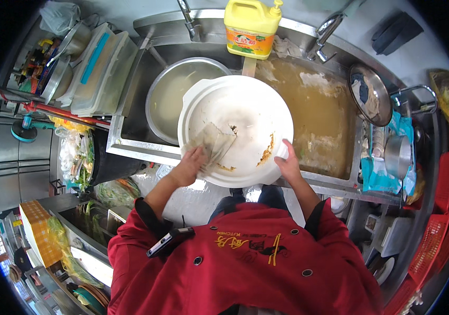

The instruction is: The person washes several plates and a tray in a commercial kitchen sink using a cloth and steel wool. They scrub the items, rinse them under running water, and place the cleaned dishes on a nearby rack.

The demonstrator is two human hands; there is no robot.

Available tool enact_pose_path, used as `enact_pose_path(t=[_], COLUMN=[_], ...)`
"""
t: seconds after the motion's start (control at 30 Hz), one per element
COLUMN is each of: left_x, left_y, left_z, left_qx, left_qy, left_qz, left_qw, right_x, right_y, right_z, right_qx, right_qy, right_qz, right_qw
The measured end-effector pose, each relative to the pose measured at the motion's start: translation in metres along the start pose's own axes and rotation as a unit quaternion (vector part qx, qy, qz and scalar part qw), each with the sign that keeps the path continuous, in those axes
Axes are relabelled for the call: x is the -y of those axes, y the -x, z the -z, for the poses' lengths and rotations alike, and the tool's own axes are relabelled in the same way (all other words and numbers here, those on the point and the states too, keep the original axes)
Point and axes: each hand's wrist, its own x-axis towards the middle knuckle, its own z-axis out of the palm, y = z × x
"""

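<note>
A large white round pot (244, 118) with a side lug is tilted so that its inside faces me, over the front of the sinks. Brown food residue (266, 150) clings to its inner wall, and a dark speck lies near the middle. My left hand (191, 165) holds a wet greyish cloth (214, 143) pressed against the lower left inside of the pot. At the right rim my right hand (288, 162) grips the pot, thumb toward the inside. Behind it, a metal basin (160, 75) of cloudy water stands in the left sink.
Murky brown water fills the right sink (321, 118). A yellow detergent jug (252, 31) stands at the back between two faucets. On the right is a metal bowl (382, 108) with cloths. A black bin (110, 153) of vegetable scraps sits at the left.
</note>
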Motion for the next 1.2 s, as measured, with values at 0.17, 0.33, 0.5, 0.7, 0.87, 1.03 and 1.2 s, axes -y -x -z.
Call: enact_pose_path(t=[0.17, 0.33, 0.5, 0.7, 0.87, 1.03, 1.2], left_x=[0.006, -0.054, -0.089, -0.071, -0.115, -0.083, -0.089], left_y=[-0.028, -0.088, -0.201, -0.289, -0.209, -0.104, -0.132], left_z=[-0.013, -0.048, -0.066, -0.048, -0.075, -0.058, -0.062], left_qx=[0.167, 0.181, 0.01, -0.225, -0.119, 0.039, 0.062], left_qy=[0.054, 0.216, 0.242, 0.272, 0.344, 0.237, 0.262], left_qz=[0.002, -0.078, -0.061, 0.221, 0.133, 0.099, 0.041], left_qw=[0.984, 0.956, 0.968, 0.909, 0.922, 0.966, 0.962], right_x=[0.015, 0.024, 0.026, 0.03, 0.03, 0.031, 0.037], right_y=[0.011, 0.011, 0.01, 0.013, 0.011, 0.011, 0.011], right_z=[-0.002, 0.0, 0.002, 0.002, -0.003, -0.004, -0.001], right_qx=[0.03, 0.047, 0.064, 0.103, 0.095, 0.091, 0.097], right_qy=[0.069, 0.103, 0.071, 0.119, 0.114, 0.107, 0.126], right_qz=[-0.046, -0.05, -0.045, -0.124, -0.122, -0.119, -0.119], right_qw=[0.996, 0.992, 0.994, 0.98, 0.981, 0.983, 0.98])
